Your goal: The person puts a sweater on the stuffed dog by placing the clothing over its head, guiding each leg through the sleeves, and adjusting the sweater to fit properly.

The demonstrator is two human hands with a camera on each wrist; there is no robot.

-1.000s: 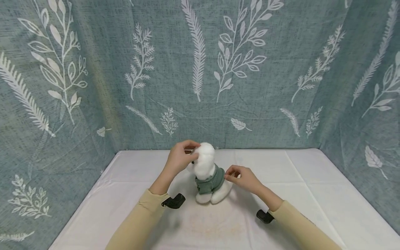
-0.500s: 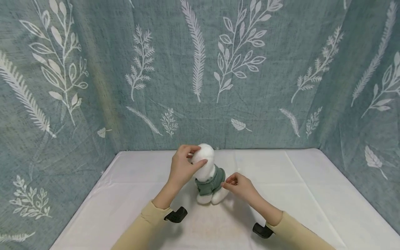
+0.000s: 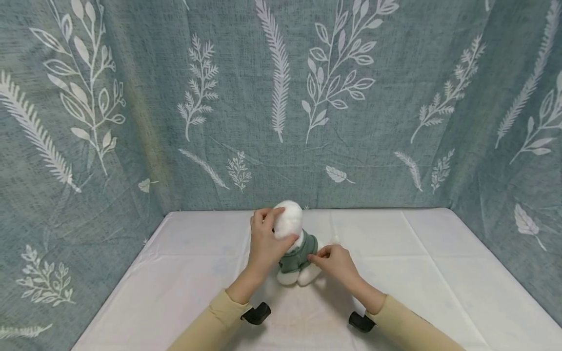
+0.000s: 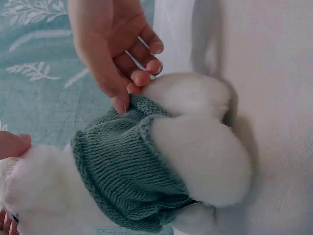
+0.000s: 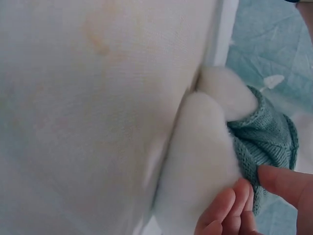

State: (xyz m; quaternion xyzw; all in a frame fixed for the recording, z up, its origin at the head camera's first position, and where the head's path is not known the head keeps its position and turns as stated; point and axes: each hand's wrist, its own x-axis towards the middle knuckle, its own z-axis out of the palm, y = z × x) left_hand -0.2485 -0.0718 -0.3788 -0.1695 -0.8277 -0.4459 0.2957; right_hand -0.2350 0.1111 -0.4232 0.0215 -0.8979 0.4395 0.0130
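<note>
A white plush animal (image 3: 290, 222) wearing a green knitted sweater (image 3: 303, 253) sits upright on the white-covered table, its face turned from the head camera. My left hand (image 3: 269, 241) holds the head from the left, thumb at the neck side and fingers on the far side. At the sweater's lower hem, my right hand (image 3: 335, 263) pinches the knit between thumb and fingers. The right wrist view shows that thumb (image 5: 283, 182) against the rolled hem, beside a white leg (image 5: 200, 147). Only the left thumb (image 4: 14, 144) and bits of fingers show in the left wrist view.
A white cloth (image 3: 189, 273) covers the table. Grey-green curtains (image 3: 246, 97) with white leaf prints stand behind and at both sides. Black wrist cameras (image 3: 256, 313) hang below both cuffs.
My left hand has turned and slid nearer around the head, its thumb moving down to the neck. My right hand has shifted slightly left and down along the sweater's hem.
</note>
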